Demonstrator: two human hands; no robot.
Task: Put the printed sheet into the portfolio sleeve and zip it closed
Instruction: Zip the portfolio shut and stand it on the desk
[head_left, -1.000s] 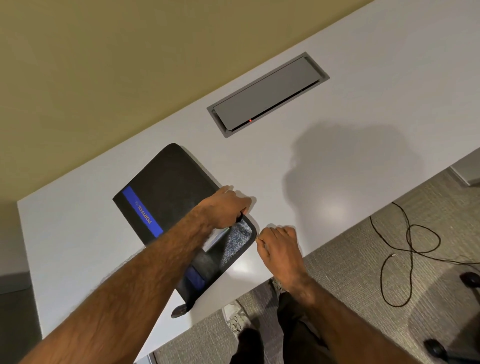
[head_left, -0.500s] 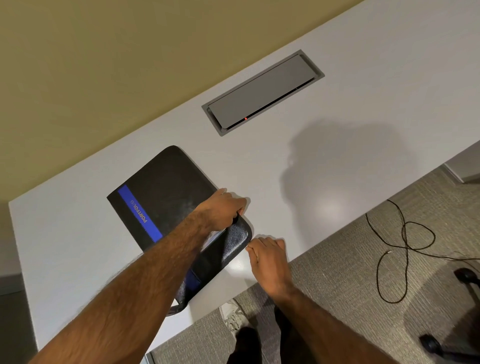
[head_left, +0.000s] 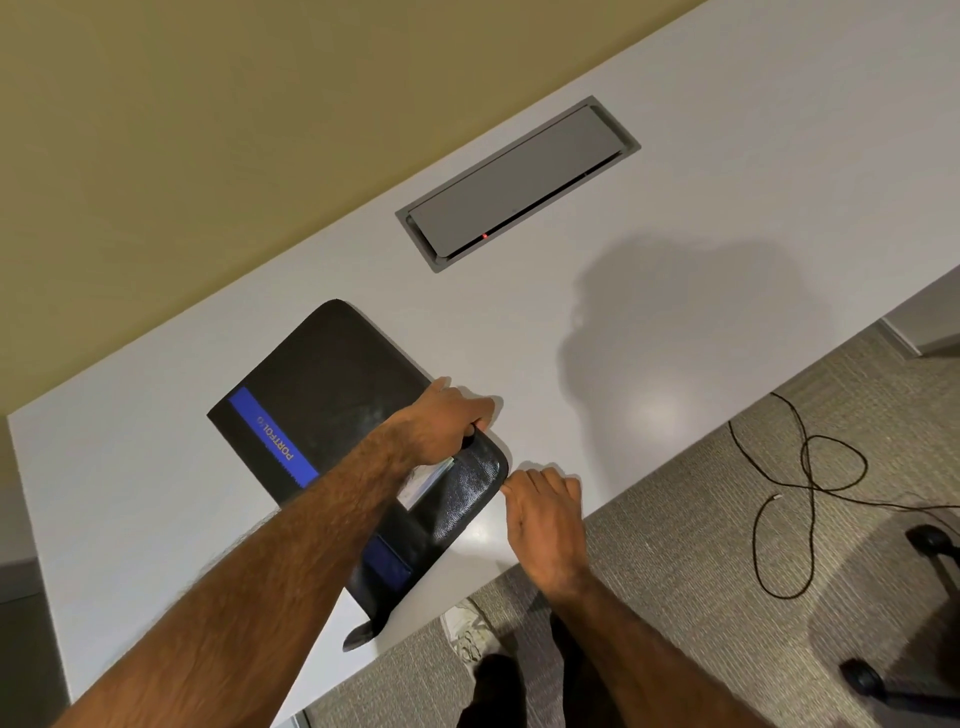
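A black portfolio sleeve (head_left: 332, 384) with a blue stripe lies flat on the white table (head_left: 675, 218), near its front edge. A corner of the printed sheet (head_left: 427, 480) shows white inside the gap at the sleeve's right corner. My left hand (head_left: 441, 421) presses on the sleeve's right edge and grips it at that corner. My right hand (head_left: 540, 501) sits just right of the corner, thumb and forefinger pinched at the sleeve's edge, where the zipper pull is too small to make out.
A grey cable hatch (head_left: 519, 182) with a red light is set into the table further back. A yellow wall rises behind the table. Below the front edge are carpet, a loose black cable (head_left: 795, 493) and a chair's castors (head_left: 930, 540).
My right hand has stayed pinched at the sleeve's right corner, shifting slightly along the edge. My left hand keeps its hold on the sleeve. The view has drifted a little.
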